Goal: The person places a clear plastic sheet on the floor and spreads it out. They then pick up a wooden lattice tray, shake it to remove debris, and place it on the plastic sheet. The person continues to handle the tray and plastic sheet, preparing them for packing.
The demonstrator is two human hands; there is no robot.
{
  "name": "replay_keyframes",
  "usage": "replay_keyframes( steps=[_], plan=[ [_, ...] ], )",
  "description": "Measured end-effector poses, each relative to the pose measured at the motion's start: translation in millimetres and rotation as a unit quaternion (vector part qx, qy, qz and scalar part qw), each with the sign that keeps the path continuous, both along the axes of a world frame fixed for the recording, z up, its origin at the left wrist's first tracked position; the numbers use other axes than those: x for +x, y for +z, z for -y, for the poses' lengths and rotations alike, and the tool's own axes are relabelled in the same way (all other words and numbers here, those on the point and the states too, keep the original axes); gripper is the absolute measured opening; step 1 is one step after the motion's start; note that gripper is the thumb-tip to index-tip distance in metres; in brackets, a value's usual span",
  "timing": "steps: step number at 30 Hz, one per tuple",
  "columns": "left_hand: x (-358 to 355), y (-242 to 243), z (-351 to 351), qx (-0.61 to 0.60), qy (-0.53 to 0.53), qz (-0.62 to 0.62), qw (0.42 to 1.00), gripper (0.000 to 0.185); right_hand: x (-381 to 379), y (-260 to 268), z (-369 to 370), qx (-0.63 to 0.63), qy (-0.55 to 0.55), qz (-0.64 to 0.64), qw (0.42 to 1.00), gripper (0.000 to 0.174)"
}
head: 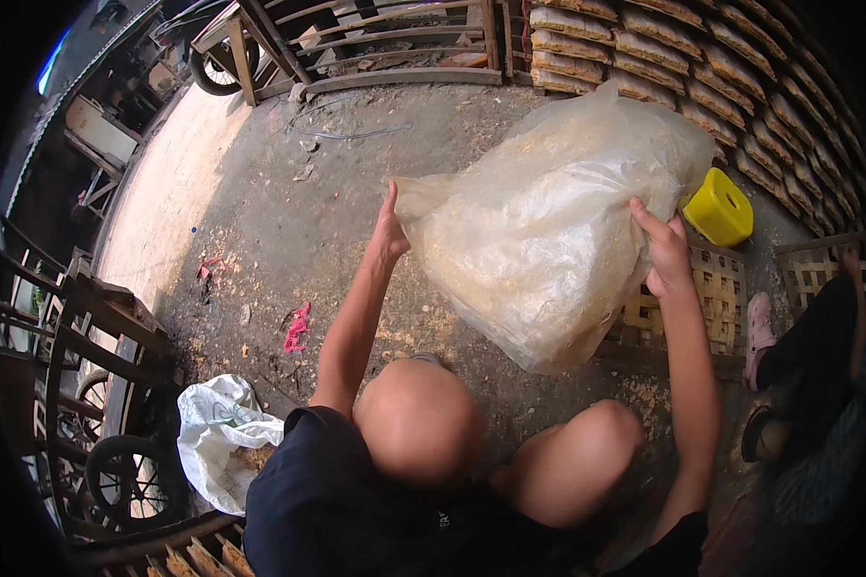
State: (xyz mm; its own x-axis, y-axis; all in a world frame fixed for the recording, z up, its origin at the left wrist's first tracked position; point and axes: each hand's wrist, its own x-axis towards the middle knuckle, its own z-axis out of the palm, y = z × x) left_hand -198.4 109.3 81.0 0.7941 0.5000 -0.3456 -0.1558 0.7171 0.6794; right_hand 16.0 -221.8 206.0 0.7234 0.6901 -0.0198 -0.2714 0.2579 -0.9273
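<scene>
A large, bulging translucent plastic bag (534, 238) with pale contents hangs between my hands above the concrete floor. My left hand (390, 227) is at the bag's narrow, gathered left end, thumb pointing up; its fingers are largely hidden behind the plastic. On the bag's right side, my right hand (664, 249) grips the plastic with the thumb in front and the other fingers mostly behind. Just beyond that hand is a yellow plastic container (722, 209). A woven bamboo basket or crate (718, 296) lies partly behind my right forearm.
Stacked trays or slabs (722, 65) rise at the upper right. At the far right, another person (808, 346) sits or crouches near a second woven crate (808, 270). A white woven sack (216, 433) stands at my left. Wooden racks (404, 76) and wheels (133, 479) border the floor.
</scene>
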Motion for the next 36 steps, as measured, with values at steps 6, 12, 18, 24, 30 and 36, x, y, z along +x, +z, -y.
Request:
replay_keyframes(
  steps=[6,12,18,24,30,36],
  plan=[
    [55.2,-45.1,-20.0,0.184,-0.008,-0.202,0.962,0.037,17.6,-24.8,2.4,-0.064,0.005,0.020,0.998,0.037],
    [112.4,-9.2,-14.0,0.275,0.064,-0.137,0.949,0.023,61.7,-46.0,-7.2,-0.134,-0.014,0.043,0.990,0.036],
    [156.2,39.9,-85.7,0.377,0.080,-0.074,0.920,0.020,114.8,-46.1,-72.3,-0.217,-0.050,0.091,0.971,0.042],
    [185.5,-17.2,-202.4,0.330,0.179,0.067,0.924,0.031,215.5,-98.9,-193.6,-0.300,-0.098,0.122,0.941,0.058],
    [194.9,-129.1,-225.7,0.202,0.175,0.010,0.964,0.045,251.9,-187.4,-277.4,-0.388,-0.264,0.218,0.856,0.055],
    [167.0,-263.4,-285.5,0.072,0.176,-0.138,0.972,0.042,220.1,-236.2,-313.6,-0.570,-0.199,0.242,0.759,0.071]
  ],
)
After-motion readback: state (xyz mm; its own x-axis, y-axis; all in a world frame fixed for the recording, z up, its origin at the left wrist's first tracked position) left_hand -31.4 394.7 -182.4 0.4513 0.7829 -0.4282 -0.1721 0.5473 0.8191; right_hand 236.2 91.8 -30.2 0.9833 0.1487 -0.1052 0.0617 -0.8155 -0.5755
